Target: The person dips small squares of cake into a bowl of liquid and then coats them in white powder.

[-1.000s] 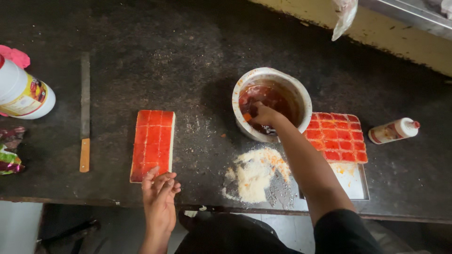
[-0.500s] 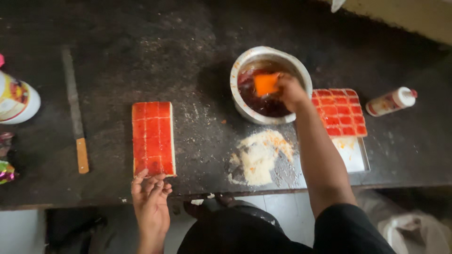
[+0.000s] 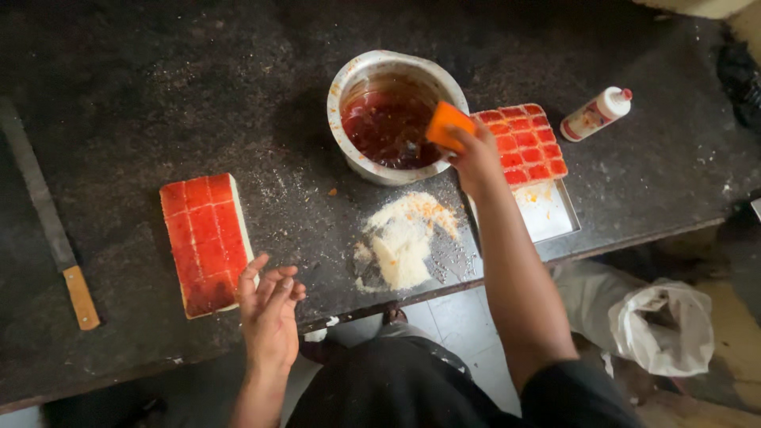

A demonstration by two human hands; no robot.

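My right hand (image 3: 476,158) holds an orange, syrup-soaked square piece (image 3: 447,125) at the near right rim of a metal bowl (image 3: 372,70) filled with dark red syrup. My left hand (image 3: 269,305) rests with fingers spread on the dark counter edge, just right of a rectangular slab of red-topped cake (image 3: 206,242) scored into squares. A pile of white shredded coconut (image 3: 404,238) lies on the counter below the bowl. A metal tray (image 3: 551,214) to the right carries several red-coated squares (image 3: 523,143).
A long knife with a wooden handle (image 3: 79,295) lies at the far left. A small white bottle with a red cap (image 3: 596,113) lies right of the tray. A white plastic bag (image 3: 662,325) sits on the floor below the counter's edge.
My right hand has lifted the orange piece out of the syrup and brought it to the bowl's right rim. The view has shifted left; my left hand stays by the cake slab.
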